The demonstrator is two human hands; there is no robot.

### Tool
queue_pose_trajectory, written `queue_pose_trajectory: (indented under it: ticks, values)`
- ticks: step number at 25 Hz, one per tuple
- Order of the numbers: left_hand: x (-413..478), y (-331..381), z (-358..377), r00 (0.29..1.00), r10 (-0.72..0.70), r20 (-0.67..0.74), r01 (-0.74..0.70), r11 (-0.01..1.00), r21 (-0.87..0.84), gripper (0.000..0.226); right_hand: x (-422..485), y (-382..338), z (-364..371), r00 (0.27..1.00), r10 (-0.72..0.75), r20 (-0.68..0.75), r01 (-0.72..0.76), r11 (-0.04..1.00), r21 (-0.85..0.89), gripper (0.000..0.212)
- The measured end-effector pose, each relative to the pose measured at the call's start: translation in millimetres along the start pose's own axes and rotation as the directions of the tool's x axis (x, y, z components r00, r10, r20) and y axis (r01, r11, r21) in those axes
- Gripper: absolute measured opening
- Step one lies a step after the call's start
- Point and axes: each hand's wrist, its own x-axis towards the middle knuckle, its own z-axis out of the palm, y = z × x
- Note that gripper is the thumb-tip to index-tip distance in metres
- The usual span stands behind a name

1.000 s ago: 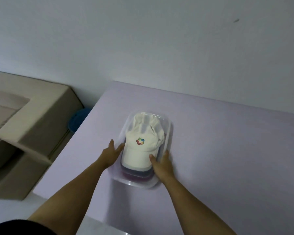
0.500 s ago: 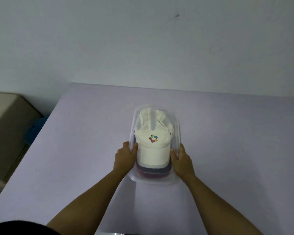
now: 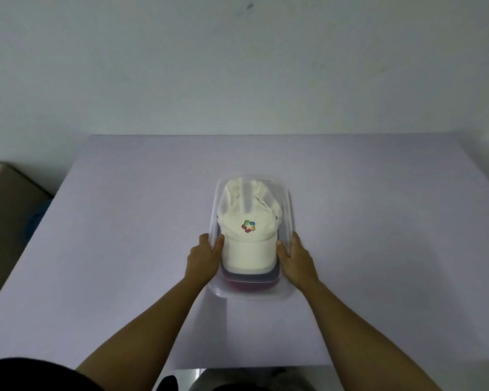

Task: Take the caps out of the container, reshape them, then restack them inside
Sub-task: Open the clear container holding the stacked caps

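Observation:
A clear plastic container (image 3: 288,210) stands in the middle of the lavender table (image 3: 124,235). A stack of caps fills it. On top lies a cream cap (image 3: 249,244) with a multicoloured logo, brim toward me. Under it a dark blue brim (image 3: 277,270) and a maroon brim (image 3: 249,285) show. My left hand (image 3: 203,256) grips the container's left wall, thumb inside the rim. My right hand (image 3: 297,258) grips the right wall the same way.
A white wall rises behind the table. At the far left stands a beige cardboard box (image 3: 9,210), with something blue (image 3: 38,218) on the floor beside it. Bare table surface lies on both sides of the container.
The view has swung left to centre on the table and container. Both hands have stayed on the container's sides; the container now sits squarely in front of me.

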Motion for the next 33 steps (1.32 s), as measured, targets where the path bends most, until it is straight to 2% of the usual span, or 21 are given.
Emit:
queue_pose_trajectory:
  ticks: [2, 6, 11, 14, 23, 33]
  values:
    - [-4.2, -5.1, 1.5, 0.999, -0.037, 0.013, 0.037, 0.998, -0.043, 0.061, 0.3, -1.9, -0.4, 1.0, -0.009, 0.005, 0.009, 1.0, -0.003, 0.065]
    - [-17.1, -26.6, 11.5, 0.973, -0.184, -0.141, 0.188, 0.982, 0.016, 0.063, -0.5, -4.3, 0.9, 1.0, -0.014, -0.011, 0.014, 1.0, -0.003, 0.063]
    - [-29.1, -23.2, 18.9, 0.942, -0.275, -0.193, 0.274, 0.961, -0.034, 0.055, -1.0, -3.2, 4.2, 0.999, -0.021, -0.05, 0.019, 0.999, -0.046, 0.062]
    - [-30.4, -23.8, 21.1, 0.936, -0.285, -0.208, 0.279, 0.959, -0.055, 0.053, -1.2, -5.1, 3.9, 0.998, -0.027, -0.059, 0.024, 0.998, -0.055, 0.062]
    - [-22.5, -30.2, 6.3, 0.971, -0.225, -0.086, 0.229, 0.972, 0.043, 0.058, -2.6, -9.7, 4.1, 0.998, -0.032, -0.05, 0.029, 0.998, -0.057, 0.061]
    - [-30.8, -30.1, 0.3, 0.981, -0.185, -0.054, 0.186, 0.982, 0.013, 0.056, -1.5, -10.1, 7.4, 0.998, -0.029, -0.064, 0.024, 0.997, -0.073, 0.059]
